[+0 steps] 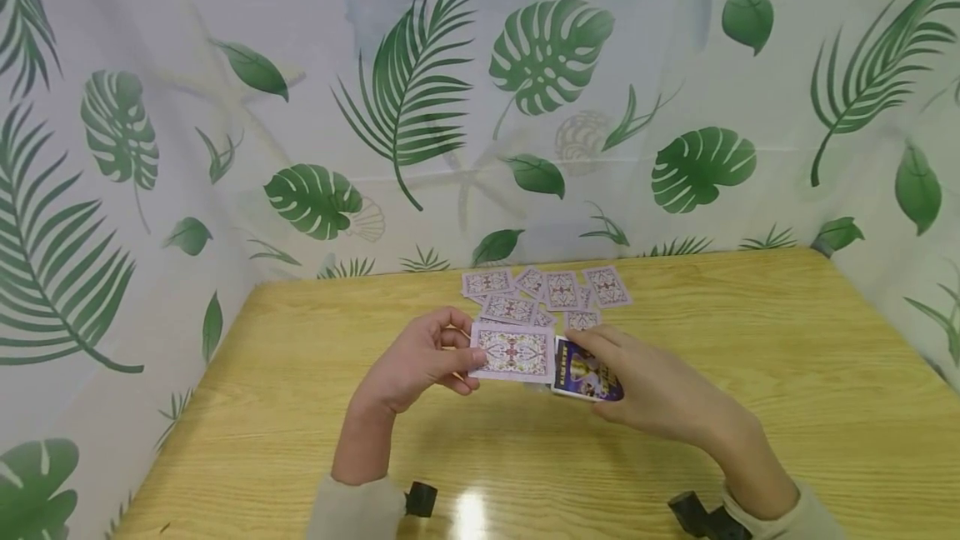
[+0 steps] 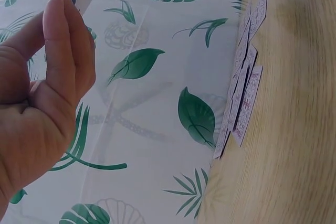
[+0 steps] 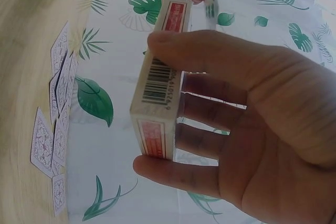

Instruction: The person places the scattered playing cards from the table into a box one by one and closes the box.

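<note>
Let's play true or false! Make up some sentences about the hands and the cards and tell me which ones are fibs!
1. The left hand holds a card. True.
2. The right hand holds nothing. False: it holds a small card box.
3. The box has a barcode. True.
4. The cards on the table lie face up. False: those cards show their patterned backs.
5. The backdrop has green leaves on it. True.

Yellowish wood-grain tbl [image 1: 262, 423], wht backdrop [image 1: 300, 7] behind, w/ grn leaf prints [image 1: 551, 57], faint shells [image 1: 583, 138]
</note>
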`<state>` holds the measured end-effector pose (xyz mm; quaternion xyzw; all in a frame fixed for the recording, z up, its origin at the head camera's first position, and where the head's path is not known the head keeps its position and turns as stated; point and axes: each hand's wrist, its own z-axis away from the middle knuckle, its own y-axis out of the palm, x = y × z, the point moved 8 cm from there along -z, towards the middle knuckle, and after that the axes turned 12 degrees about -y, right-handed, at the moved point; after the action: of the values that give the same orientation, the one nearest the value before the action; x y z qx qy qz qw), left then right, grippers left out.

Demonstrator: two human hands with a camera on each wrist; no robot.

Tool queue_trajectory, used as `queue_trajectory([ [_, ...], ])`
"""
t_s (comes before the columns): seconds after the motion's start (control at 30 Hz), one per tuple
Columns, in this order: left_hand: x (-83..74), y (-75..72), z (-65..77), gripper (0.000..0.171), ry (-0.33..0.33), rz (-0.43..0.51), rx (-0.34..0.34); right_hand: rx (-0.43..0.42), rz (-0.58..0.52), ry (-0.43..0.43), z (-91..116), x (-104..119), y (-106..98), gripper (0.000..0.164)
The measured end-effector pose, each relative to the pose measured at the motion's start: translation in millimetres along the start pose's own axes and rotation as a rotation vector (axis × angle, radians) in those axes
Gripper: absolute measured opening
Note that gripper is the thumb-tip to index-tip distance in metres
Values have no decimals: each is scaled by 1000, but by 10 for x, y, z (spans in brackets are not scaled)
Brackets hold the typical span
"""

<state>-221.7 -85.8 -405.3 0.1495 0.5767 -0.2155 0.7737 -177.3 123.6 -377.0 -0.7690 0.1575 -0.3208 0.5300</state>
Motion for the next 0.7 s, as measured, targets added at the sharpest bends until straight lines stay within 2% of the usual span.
queue_trajectory([
  [0.37, 21, -21, 3, 27, -30, -44, -33, -14, 9, -17, -10, 14, -9, 76],
  [0.7, 22, -27, -30, 29, -23, -83, -63, -2, -4, -2, -12, 14, -10, 74],
])
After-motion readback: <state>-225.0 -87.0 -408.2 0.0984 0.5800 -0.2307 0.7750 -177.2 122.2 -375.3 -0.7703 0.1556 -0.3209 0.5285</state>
